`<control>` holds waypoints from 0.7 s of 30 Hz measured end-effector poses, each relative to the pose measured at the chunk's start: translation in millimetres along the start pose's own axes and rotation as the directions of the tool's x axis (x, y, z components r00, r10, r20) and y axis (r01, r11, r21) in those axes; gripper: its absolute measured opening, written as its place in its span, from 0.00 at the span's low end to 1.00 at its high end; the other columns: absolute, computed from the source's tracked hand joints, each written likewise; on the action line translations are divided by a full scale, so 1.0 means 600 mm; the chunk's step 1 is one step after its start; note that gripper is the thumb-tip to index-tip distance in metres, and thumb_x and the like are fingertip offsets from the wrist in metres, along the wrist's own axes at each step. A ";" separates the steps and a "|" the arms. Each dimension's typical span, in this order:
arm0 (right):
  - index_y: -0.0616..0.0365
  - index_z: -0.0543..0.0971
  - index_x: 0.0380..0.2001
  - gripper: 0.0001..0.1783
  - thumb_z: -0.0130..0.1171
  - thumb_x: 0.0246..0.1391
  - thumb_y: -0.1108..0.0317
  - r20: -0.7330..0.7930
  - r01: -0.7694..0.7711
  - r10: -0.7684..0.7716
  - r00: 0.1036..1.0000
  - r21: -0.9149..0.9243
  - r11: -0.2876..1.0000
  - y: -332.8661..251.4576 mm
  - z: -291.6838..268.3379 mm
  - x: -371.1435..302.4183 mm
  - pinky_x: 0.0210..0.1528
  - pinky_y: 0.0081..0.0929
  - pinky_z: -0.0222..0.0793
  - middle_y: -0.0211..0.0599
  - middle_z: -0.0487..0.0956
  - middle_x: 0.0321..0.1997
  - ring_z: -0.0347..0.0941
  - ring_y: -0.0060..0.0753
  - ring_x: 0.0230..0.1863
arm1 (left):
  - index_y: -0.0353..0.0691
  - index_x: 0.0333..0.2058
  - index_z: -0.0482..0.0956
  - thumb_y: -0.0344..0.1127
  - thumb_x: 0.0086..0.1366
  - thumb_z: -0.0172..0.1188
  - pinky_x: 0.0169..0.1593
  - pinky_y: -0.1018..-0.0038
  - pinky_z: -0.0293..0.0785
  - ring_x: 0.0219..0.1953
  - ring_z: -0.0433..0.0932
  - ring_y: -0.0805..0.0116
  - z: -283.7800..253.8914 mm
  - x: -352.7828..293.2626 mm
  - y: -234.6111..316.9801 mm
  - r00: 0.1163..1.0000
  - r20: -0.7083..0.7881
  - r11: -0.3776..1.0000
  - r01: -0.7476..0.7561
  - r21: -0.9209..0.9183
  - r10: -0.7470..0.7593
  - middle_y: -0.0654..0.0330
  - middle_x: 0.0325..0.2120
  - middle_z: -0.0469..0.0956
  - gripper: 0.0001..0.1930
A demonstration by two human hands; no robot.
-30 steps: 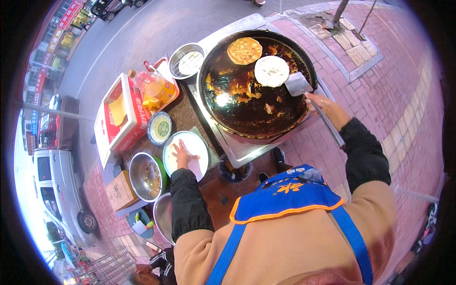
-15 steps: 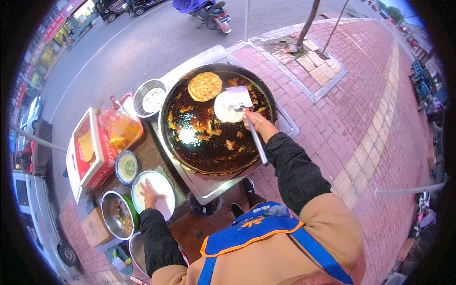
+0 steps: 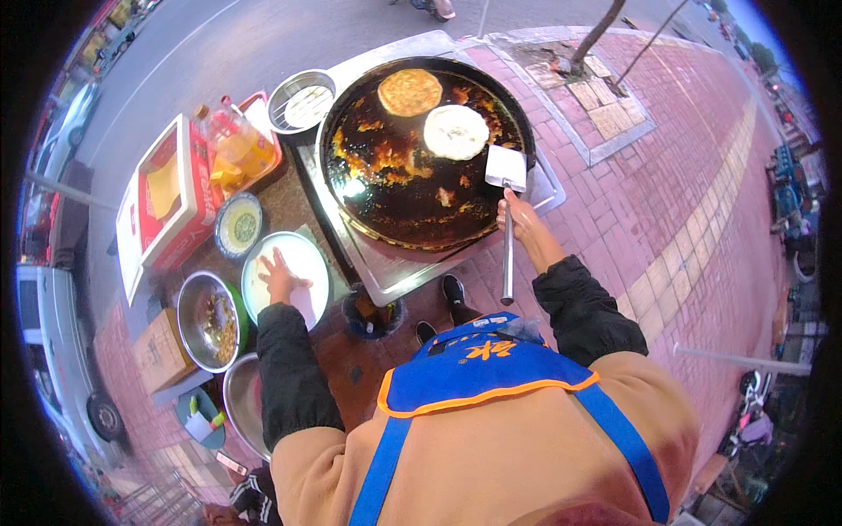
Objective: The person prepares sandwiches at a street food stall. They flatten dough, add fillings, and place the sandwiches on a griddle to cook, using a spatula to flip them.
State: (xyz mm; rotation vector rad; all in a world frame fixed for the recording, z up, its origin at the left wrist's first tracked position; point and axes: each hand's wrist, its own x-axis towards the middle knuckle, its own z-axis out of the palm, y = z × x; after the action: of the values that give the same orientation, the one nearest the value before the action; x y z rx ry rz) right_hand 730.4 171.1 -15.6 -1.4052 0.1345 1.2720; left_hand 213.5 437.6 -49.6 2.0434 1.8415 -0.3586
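My right hand (image 3: 526,219) grips the handle of a metal spatula (image 3: 506,167), whose square blade is over the right rim of a large round black griddle (image 3: 395,202). Oil and browned scraps cover the griddle. Two flatbreads lie near its far side: a golden-brown one (image 3: 410,92) and a pale one (image 3: 456,132). My left hand (image 3: 279,279) rests with fingers spread on a round white plate (image 3: 317,259) left of the griddle. Whether a thin pale layer lies under that palm, I cannot tell.
Around the plate stand a patterned dish (image 3: 238,225), a green-sided steel bowl of filling (image 3: 189,307), a red-and-white box (image 3: 203,180), oil bottles (image 3: 237,145) and a steel pan with a rack (image 3: 326,83). Another person's striped dark sleeve (image 3: 253,498) shows at lower left.
The spatula blade has left the pale flatbread and moved right, toward the griddle's rim. The whole view has shifted. My left hand stays spread on the plate.
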 end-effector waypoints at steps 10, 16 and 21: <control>0.51 0.68 0.17 0.28 0.49 0.63 0.42 0.030 -0.005 0.006 1.000 -0.042 0.999 0.061 0.035 0.025 0.20 0.31 0.60 0.29 0.61 0.13 0.59 0.31 0.15 | 0.54 0.70 0.38 0.38 0.31 0.82 0.67 0.41 0.50 0.68 0.36 0.27 -0.041 -0.038 0.036 0.995 0.051 0.993 0.095 -0.075 -0.091 0.47 0.71 0.33 0.71; 0.48 0.66 0.17 0.28 0.48 0.63 0.40 0.128 0.157 -0.141 0.982 -0.132 0.979 0.053 0.066 -0.010 0.19 0.29 0.58 0.25 0.59 0.14 0.60 0.27 0.15 | 0.55 0.70 0.38 0.36 0.31 0.82 0.66 0.43 0.52 0.69 0.36 0.27 -0.044 -0.042 0.038 0.993 0.068 0.989 0.106 -0.100 -0.100 0.48 0.71 0.31 0.71; 0.47 0.64 0.16 0.28 0.45 0.65 0.42 0.177 -0.037 0.079 0.981 -0.229 0.973 0.047 0.091 -0.005 0.17 0.24 0.49 0.23 0.56 0.13 0.53 0.24 0.13 | 0.56 0.70 0.38 0.37 0.32 0.82 0.66 0.43 0.53 0.68 0.36 0.27 -0.050 -0.050 0.041 0.994 0.058 0.989 0.103 -0.111 -0.097 0.48 0.71 0.31 0.71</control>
State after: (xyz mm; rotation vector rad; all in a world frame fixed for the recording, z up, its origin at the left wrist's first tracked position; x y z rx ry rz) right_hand 677.4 202.3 -16.6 -1.4732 -0.0994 1.4963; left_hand 232.7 421.5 -7.5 1.8546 1.8924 -0.3226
